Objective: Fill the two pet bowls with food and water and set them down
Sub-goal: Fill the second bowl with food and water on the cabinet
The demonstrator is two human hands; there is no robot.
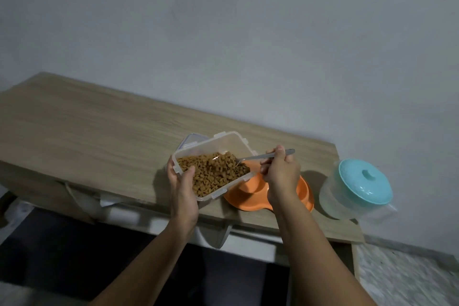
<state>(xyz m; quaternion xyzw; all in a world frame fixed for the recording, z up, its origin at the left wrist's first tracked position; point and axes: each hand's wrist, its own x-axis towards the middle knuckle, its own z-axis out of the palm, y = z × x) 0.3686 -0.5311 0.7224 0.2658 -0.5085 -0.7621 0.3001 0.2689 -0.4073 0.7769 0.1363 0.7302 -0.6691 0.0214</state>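
My left hand (182, 189) grips the near end of a clear plastic container (224, 143) full of brown pet kibble (211, 171), held tilted above the table. My right hand (280, 174) is closed on the handle of a metal spoon (258, 156) whose bowl is buried in the kibble. Under the container's right end lies an orange double pet bowl (304, 192) on the table, partly hidden by my right hand and the container. Both of its wells look bare where visible.
A clear jug with a teal lid (363, 180) stands at the right end of the wooden table (87, 126). The container's lid (192, 139) lies behind the container. A grey wall rises close behind. A dark floor and white bags sit below the table's front edge.
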